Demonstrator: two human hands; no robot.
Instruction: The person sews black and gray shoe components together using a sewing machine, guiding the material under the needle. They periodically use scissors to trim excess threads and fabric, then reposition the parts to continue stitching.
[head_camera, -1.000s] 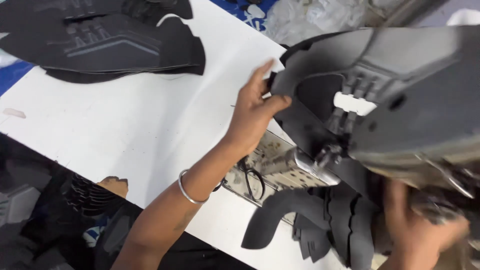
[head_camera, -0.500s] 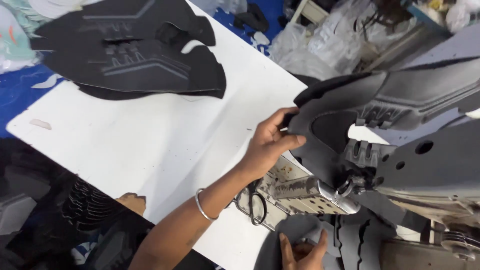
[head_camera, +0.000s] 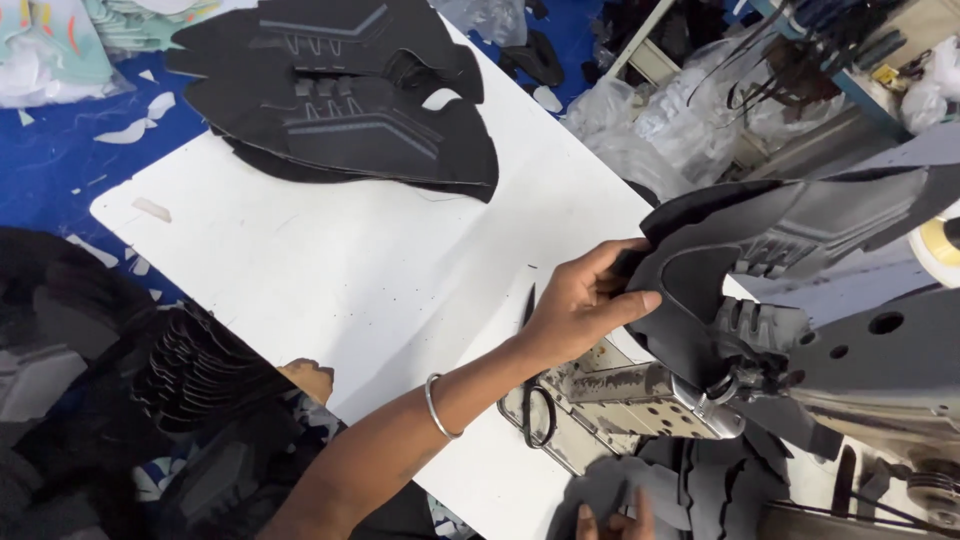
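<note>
My left hand (head_camera: 583, 300) pinches the edge of a dark grey shoe upper piece (head_camera: 760, 255) that lies under the sewing machine head (head_camera: 860, 370), over the metal post bed (head_camera: 650, 400). A silver bangle sits on that wrist. Only the fingertips of my right hand (head_camera: 612, 522) show at the bottom edge, resting on a pile of dark cut pieces (head_camera: 690, 495). Whether those fingers grip a piece is hidden.
A stack of finished black uppers (head_camera: 345, 110) lies at the far end of the white table (head_camera: 330, 270). Black scissors (head_camera: 535, 400) rest by the machine base. More dark pieces (head_camera: 200, 370) are stacked at the left. Plastic bags (head_camera: 660, 110) crowd the back right.
The view has shifted so the table and machine sit further right and lower. My left hand stays on the upper's edge. My right hand has dropped toward the bottom edge.
</note>
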